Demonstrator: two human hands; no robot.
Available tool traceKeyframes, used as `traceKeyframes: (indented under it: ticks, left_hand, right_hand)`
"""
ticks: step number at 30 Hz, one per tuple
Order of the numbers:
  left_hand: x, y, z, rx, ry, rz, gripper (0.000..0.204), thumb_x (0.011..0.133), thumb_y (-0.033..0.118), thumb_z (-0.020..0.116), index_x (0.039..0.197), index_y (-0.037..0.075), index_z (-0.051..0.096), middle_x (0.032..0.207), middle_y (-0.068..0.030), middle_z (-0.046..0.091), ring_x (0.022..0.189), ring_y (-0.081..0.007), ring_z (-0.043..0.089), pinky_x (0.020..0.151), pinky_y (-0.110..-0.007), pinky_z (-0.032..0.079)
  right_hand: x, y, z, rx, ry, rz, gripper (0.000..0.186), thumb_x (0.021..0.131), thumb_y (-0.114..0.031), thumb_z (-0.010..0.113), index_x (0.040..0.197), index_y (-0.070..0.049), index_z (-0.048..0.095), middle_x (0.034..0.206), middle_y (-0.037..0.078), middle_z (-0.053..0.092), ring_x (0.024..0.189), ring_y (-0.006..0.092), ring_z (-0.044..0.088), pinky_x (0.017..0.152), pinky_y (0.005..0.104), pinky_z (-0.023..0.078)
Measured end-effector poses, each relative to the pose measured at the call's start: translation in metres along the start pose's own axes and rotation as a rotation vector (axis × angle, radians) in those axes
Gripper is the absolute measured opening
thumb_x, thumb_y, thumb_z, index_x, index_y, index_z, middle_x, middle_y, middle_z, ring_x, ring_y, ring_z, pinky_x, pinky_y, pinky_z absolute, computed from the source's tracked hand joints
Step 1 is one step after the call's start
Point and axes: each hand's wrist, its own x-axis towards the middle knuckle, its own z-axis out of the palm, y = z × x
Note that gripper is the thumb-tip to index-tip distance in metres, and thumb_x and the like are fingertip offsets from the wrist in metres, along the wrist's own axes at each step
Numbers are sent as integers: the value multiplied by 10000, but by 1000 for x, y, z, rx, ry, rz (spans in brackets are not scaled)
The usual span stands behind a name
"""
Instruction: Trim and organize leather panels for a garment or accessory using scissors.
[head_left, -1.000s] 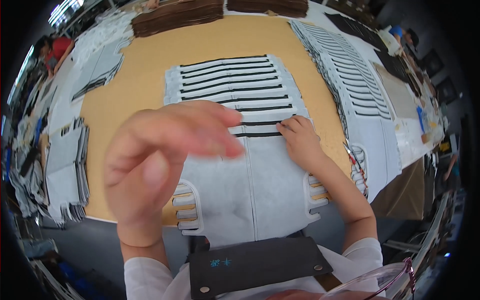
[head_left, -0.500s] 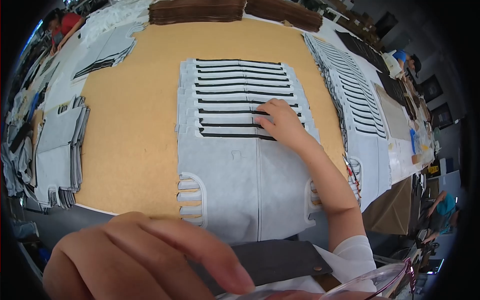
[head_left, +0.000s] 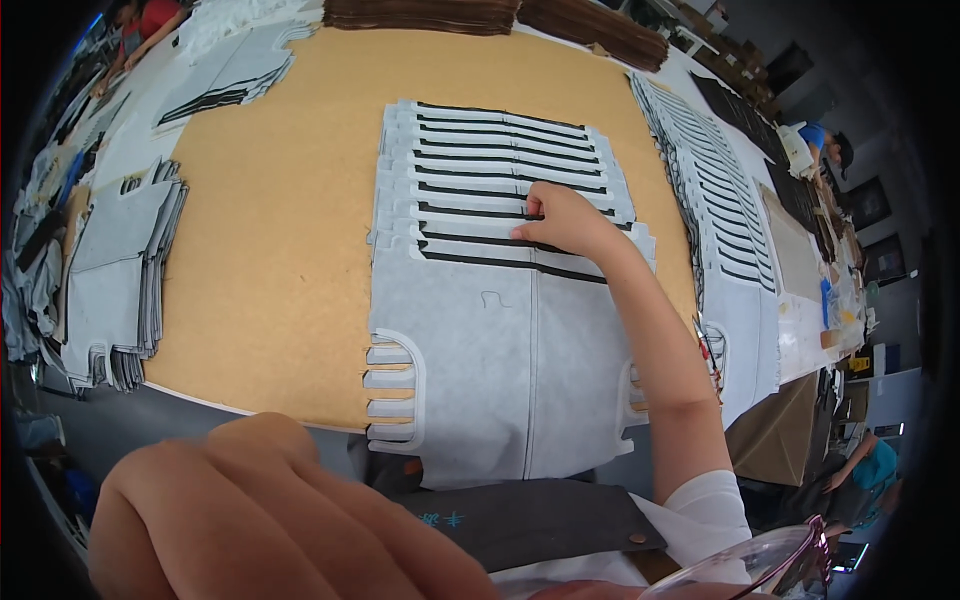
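A layered stack of light-grey fabric panels lies in front of me on the tan-topped table, its overlapping upper edges carrying parallel black strips. Slotted side cutouts and a central seam show on the nearest panel. My right hand rests over the strips right of the seam; its fingers are bent, with a gap between thumb and forefinger and nothing seen between them. Large and close at the lower left, my left hand is raised with bent knuckles. Its fingertips are out of sight, so whether it holds anything is hidden.
More grey panels are piled at the left, and another striped row runs along the right. Red-handled scissors lie beside that row. Brown stacks stand at the far edge. Other people work at the upper left and right.
The view has shifted, moving the panels slightly right and up in the picture. My right hand's fingers have curled more. The fingertip visible earlier on my left hand has gone out of sight.
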Motion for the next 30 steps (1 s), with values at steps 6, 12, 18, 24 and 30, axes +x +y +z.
traceKeyframes:
  ticks: [6, 12, 18, 24, 30]
  left_hand:
    - [24, -20, -104, 865, 231, -57, 202, 867, 58, 583, 1047, 6, 656, 1011, -61, 665, 875, -176, 598, 761, -265, 458]
    - [-5, -89, -196, 1888, 109, -547, 242, 808, -17, 585, 1018, 30, 695, 1056, -119, 646, 1008, -284, 601, 851, -365, 495]
    - [-11, -95, -198, 2055, -27, -517, 228, 784, -19, 592, 977, 13, 710, 1026, -129, 652, 971, -289, 619, 846, -358, 503]
    - [-4, -92, -187, 1994, -49, -654, 244, 774, -27, 572, 977, -6, 706, 1002, -151, 664, 912, -301, 648, 810, -347, 520]
    - [-6, -93, -192, 1926, -1, -656, 245, 778, -59, 528, 954, -18, 694, 1029, -160, 663, 926, -313, 644, 815, -361, 515]
  right_hand:
    - [-9, -23, 18, 16, 167, -202, 307, 763, -207, 736, 877, 27, 573, 876, 180, 621, 813, 328, 584, 738, 391, 462]
    - [13, -49, 62, -49, 324, -392, 195, 784, -118, 676, 951, -27, 634, 929, 143, 607, 907, 333, 561, 815, 434, 447]
    - [24, -65, 88, 112, 475, -488, 183, 731, -3, 619, 912, -22, 640, 910, 129, 580, 923, 323, 540, 820, 421, 445]
    - [27, -66, 91, 261, 466, -445, 202, 745, 40, 576, 918, -24, 660, 926, 108, 591, 940, 305, 535, 833, 388, 455]
    - [28, -63, 89, 158, 452, -597, 219, 723, 52, 589, 908, -29, 674, 872, 88, 568, 890, 281, 525, 785, 385, 453]
